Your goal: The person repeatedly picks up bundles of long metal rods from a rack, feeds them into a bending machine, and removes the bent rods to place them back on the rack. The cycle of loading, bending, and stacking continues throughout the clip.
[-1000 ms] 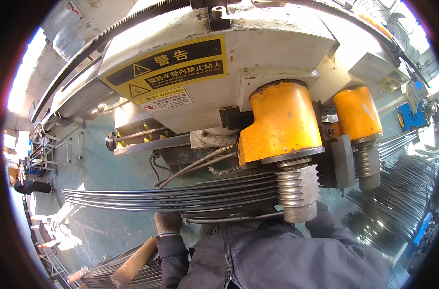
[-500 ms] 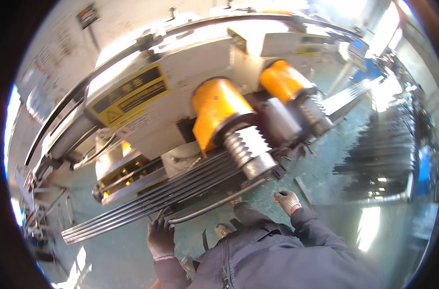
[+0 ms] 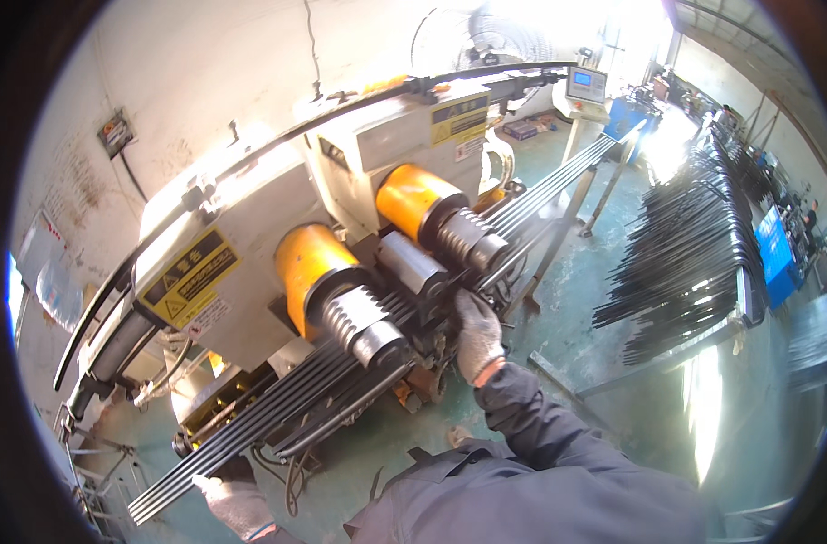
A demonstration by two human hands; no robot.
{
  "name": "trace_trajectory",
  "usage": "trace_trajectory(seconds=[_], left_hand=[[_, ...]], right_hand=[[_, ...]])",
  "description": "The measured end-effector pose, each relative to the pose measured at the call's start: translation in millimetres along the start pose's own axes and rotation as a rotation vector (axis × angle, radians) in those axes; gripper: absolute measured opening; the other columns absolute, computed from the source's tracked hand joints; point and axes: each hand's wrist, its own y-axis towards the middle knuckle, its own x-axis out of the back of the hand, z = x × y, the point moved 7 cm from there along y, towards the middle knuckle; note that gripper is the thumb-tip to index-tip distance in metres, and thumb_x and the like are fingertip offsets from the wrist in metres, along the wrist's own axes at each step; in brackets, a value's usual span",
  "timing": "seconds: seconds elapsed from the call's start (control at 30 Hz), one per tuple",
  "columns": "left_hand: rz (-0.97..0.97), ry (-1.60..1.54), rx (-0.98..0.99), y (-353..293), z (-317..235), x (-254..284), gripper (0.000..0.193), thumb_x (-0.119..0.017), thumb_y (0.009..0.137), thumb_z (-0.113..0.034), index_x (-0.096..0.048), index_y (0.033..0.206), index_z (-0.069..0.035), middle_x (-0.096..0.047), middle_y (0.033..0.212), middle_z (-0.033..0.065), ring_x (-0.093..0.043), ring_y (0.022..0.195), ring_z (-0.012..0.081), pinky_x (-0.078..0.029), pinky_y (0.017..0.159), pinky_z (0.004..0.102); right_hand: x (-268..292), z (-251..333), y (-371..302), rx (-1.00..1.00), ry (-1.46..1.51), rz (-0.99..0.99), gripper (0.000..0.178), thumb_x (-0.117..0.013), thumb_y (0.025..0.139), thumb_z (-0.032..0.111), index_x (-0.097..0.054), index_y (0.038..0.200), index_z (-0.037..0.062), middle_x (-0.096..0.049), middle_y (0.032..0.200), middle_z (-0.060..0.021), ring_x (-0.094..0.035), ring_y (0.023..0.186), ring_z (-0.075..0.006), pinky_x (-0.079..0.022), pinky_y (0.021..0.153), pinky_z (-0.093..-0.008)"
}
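Observation:
Several long grey metal rods (image 3: 250,419) lie side by side across the front of a machine, slanting from lower left to upper right. My left hand (image 3: 237,508), in a pale glove with a dark palm side, is at their lower left end, thumb and fingers apart. Whether it touches the rods I cannot tell. My right hand (image 3: 477,340), gloved too, reaches to the machine's front just below a grey block (image 3: 412,263) between two ridged metal rollers (image 3: 364,326). Its fingertips are lost in the dark parts there.
Orange cylinders (image 3: 418,199) sit behind the rollers on the machine's pale housing, which bears a yellow-black warning label (image 3: 191,276). A control box (image 3: 586,86) stands at the far right end. A rack of many dark rods (image 3: 676,263) is at right. Loose cables (image 3: 294,480) hang below the machine.
My view has swung to the right. My right hand has gone from over the floor up to the machine's front. My left hand has shifted to the rods' left end.

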Motion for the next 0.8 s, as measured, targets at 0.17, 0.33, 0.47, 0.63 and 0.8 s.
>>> trace_trajectory(seconds=[0.17,0.33,0.47,0.63,0.8], left_hand=[[-0.094,0.182,-0.05,6.7,-0.9,-14.5,0.051,-0.049,0.122,-0.04,-0.061,0.155,-0.002,-0.07,0.148,0.0137,-0.066,0.133,0.0304,-0.05,0.119,0.0432],[-0.356,1.271,-0.597,-27.1,-68.9,-64.6,0.046,-0.063,0.114,-0.035,-0.075,0.133,0.004,-0.081,0.118,0.0288,-0.079,0.1,0.0423,-0.063,0.094,0.0521],[-0.192,0.541,-0.375,8.5,-109.1,-129.1,0.059,-0.052,0.122,-0.044,-0.065,0.147,0.007,-0.074,0.143,0.0166,-0.073,0.121,0.0298,-0.055,0.115,0.041],[-0.187,0.903,-0.56,23.3,-144.5,-217.8,0.048,-0.057,0.12,-0.036,-0.073,0.139,0.005,-0.077,0.131,0.016,-0.074,0.12,0.0253,-0.057,0.11,0.0395],[-0.053,0.785,-0.673,25.1,-128.4,-303.3,0.042,-0.069,0.113,-0.027,-0.067,0.144,0.001,-0.075,0.126,0.0139,-0.074,0.115,0.0223,-0.061,0.1,0.0367]], right_hand=[[-20.3,5.0,24.3,-0.048,0.032,0.004,0.04,-0.074,0.109,0.033,-0.078,0.13,-0.0007,-0.078,0.114,-0.0048,-0.071,0.095,-0.0144,-0.056,0.085,-0.0328],[-24.9,-4.4,31.1,-0.21,0.2,-0.01,0.041,-0.075,0.108,0.029,-0.074,0.134,-0.0036,-0.078,0.116,-0.0063,-0.072,0.101,-0.0166,-0.057,0.092,-0.0355],[-25.9,-4.4,32.4,-0.217,0.19,0.0,0.04,-0.074,0.107,0.025,-0.073,0.135,-0.0039,-0.078,0.118,-0.0084,-0.074,0.106,-0.0181,-0.058,0.094,-0.0366],[-34.0,14.7,43.2,-0.132,0.106,0.07,0.036,-0.075,0.104,0.018,-0.073,0.133,-0.0016,-0.078,0.115,-0.0084,-0.076,0.102,-0.0182,-0.06,0.088,-0.0368],[-44.3,30.2,58.3,-0.148,0.086,0.138,0.029,-0.08,0.097,0.013,-0.077,0.123,0.0014,-0.078,0.111,-0.0066,-0.078,0.094,-0.019,-0.062,0.081,-0.0361]])
